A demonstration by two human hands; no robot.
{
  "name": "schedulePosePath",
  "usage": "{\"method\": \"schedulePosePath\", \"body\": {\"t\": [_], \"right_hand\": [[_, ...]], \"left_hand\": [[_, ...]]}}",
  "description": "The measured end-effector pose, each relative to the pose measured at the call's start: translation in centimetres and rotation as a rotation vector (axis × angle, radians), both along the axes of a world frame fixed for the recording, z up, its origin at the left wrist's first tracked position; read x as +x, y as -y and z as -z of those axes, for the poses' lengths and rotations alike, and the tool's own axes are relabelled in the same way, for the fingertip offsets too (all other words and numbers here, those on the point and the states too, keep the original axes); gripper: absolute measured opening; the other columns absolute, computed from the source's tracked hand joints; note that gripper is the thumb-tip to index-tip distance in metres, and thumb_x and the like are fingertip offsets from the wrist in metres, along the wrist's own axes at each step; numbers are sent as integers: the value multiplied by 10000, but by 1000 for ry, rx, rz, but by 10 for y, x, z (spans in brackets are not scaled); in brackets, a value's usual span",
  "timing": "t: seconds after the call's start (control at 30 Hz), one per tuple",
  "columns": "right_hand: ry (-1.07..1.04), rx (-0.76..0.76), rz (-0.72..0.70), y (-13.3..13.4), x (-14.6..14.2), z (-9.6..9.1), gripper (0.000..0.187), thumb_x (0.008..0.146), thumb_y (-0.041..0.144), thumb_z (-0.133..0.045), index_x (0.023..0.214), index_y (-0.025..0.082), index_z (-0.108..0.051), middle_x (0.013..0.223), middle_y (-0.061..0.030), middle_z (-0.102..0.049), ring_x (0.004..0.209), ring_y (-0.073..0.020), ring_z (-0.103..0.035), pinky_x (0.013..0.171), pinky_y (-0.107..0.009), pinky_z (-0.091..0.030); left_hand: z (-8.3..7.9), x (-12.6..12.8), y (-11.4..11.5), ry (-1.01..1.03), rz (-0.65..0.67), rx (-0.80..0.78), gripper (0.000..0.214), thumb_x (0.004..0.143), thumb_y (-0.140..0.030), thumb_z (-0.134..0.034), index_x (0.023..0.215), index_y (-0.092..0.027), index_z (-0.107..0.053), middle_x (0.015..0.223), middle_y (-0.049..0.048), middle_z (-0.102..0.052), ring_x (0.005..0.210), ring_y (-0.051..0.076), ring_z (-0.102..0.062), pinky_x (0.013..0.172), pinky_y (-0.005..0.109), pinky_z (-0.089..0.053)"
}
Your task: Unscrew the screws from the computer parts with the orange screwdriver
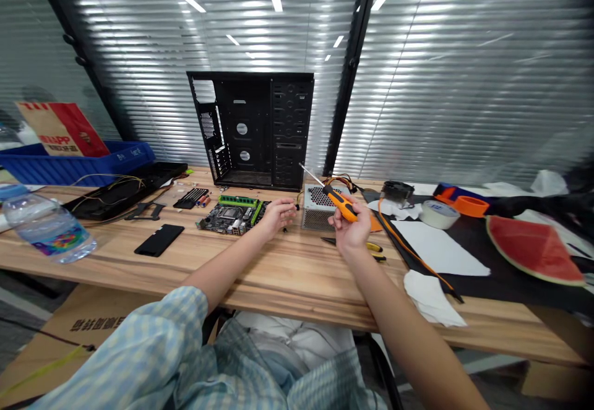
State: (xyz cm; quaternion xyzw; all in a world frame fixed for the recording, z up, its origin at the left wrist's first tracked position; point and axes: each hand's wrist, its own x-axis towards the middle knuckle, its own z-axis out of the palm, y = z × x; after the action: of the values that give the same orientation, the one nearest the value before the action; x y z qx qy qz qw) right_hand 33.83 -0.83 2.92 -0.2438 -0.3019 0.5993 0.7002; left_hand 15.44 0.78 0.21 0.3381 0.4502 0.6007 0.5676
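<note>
My right hand (351,230) is closed round the orange and black handle of a screwdriver (335,198), whose metal shaft points up and to the left. My left hand (277,215) hovers with fingers loosely curled beside a motherboard (232,213) lying flat on the wooden table (288,274); a small dark thing seems pinched at its fingertips. An open black computer case (253,128) stands upright behind the motherboard. A grey power supply (320,209) with orange cables sits between my hands, a little farther back.
A water bottle (46,227), a black phone (160,239) and a blue crate (74,161) are at the left. At the right lie white paper sheets (436,246), a tape roll (440,213), a watermelon slice (533,248) and a CPU fan (396,192).
</note>
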Motion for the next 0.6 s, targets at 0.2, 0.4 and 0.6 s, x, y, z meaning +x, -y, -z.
{"method": "schedulePosePath", "body": {"t": [0.2, 0.4, 0.6], "right_hand": [[-22, -26, 57, -2, 9, -8, 225, 740, 349, -475, 872, 214, -597, 466, 72, -480, 368, -85, -325, 412, -222, -344], [-35, -169, 119, -13, 8, 0, 243, 767, 385, -482, 916, 221, -581, 462, 97, -455, 359, -83, -311, 387, -215, -338], [53, -47, 210, -15, -1, 9, 337, 737, 432, -540, 950, 181, -614, 473, 97, -473, 345, -72, -318, 363, -213, -341]], "left_hand": [[0, 1, 2, -103, -6, 27, 280, 639, -240, -737, 889, -169, -633, 836, 53, -689, 656, 138, -648, 570, 240, -479], [-13, 4, -21, -463, -72, 138, 227, 732, -283, -688, 922, -168, -642, 866, 53, -695, 709, 132, -647, 599, 214, -481], [-42, 12, -73, -1008, -77, 261, 139, 717, -260, -711, 814, -161, -697, 924, 84, -722, 941, 226, -645, 893, 325, -491]]}}
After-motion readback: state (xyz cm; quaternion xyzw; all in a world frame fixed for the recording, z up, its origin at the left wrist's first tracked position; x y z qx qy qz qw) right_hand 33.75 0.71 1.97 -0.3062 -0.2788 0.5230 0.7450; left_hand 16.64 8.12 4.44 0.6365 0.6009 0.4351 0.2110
